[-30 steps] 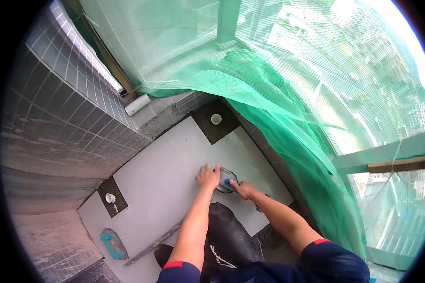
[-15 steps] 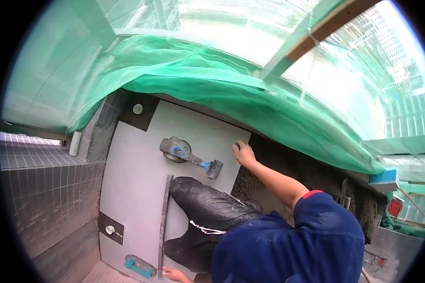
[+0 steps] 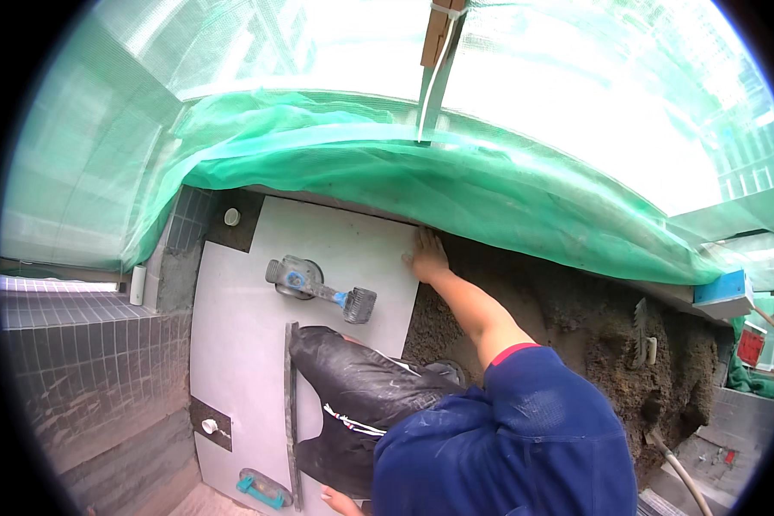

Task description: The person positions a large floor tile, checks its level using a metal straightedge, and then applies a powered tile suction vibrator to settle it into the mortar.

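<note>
One flat right hand (image 3: 426,256), fingers spread, presses the smooth grey tile (image 3: 249,344) edge beside gritty mortar (image 3: 568,318).

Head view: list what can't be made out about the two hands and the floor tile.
- Left hand: head view, cut by the lower edge and the dark trouser leg; its grip is unclear.
- Right hand: lies flat at the tile corner; fingertips merge with the shadow under the green netting.
- Tile's near right part: hidden by the person's body.

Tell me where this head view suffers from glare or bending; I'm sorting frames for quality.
Head view: daylight blows out the green netting at top; the large pale tile edges bow with fisheye; black vignette rings the frame; the right hand on the tile corner is sharp.
</note>
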Available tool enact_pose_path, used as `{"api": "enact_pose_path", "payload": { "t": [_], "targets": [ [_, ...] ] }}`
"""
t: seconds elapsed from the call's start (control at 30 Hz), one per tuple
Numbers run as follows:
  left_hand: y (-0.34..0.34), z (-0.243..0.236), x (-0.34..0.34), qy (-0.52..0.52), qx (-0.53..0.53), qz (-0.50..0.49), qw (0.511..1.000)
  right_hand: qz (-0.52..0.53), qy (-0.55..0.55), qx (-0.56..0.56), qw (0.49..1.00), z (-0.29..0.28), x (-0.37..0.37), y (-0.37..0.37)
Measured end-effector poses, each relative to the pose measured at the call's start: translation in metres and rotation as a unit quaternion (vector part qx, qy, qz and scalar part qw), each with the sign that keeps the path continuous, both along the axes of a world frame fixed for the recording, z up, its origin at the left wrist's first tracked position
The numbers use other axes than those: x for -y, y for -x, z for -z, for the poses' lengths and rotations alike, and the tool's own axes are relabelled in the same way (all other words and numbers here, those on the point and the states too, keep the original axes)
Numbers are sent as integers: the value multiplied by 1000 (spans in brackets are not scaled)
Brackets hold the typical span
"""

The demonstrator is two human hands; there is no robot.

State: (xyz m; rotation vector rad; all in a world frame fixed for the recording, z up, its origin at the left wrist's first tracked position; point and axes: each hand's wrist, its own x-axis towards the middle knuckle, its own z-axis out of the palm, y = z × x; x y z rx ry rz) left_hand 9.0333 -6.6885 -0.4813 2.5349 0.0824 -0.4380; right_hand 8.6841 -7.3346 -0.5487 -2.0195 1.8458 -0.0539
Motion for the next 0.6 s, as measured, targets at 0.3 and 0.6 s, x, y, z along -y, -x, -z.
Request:
{"api": "enact_pose_path", "payload": {
  "t": [0.3, 0.6],
  "targets": [
    [64, -40, 17, 28, -48, -80, 995, -24, 30, 20, 999, -31, -104, 32],
    [55, -54, 30, -52, -12, -82, 995, -88, 107, 214, 967, -75, -80, -54]
  ]
}}
